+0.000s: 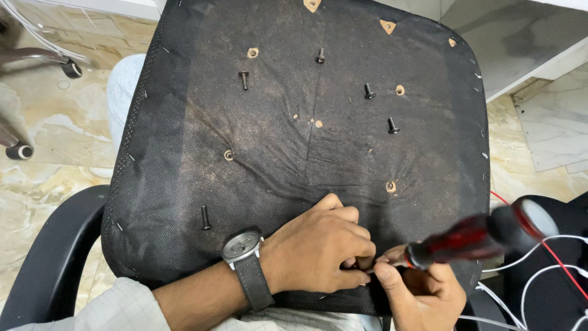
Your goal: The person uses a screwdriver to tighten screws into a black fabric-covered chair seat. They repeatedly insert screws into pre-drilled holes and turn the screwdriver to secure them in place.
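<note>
The right hand (pixel 422 291) is closed around a red screwdriver (pixel 465 240), hard and light, best held by its fat handle, while the left hand (pixel 321 251) beside it pinches something small I cannot see, on the black seat bottom (pixel 184 153).

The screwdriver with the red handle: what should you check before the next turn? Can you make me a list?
1. Screwdriver gripped by the right hand: ok.
2. Tip seated in a screw: cannot tell, the left hand covers it.
3. Left hand fingers away from the tip: not ok, they pinch right beside it.
4. Chair seat underside lying flat, facing up: ok.
5. Five loose black screws on the fabric, like the one at: ok, none near an edge.
6. White wires apart from the handle: cannot tell.
</note>
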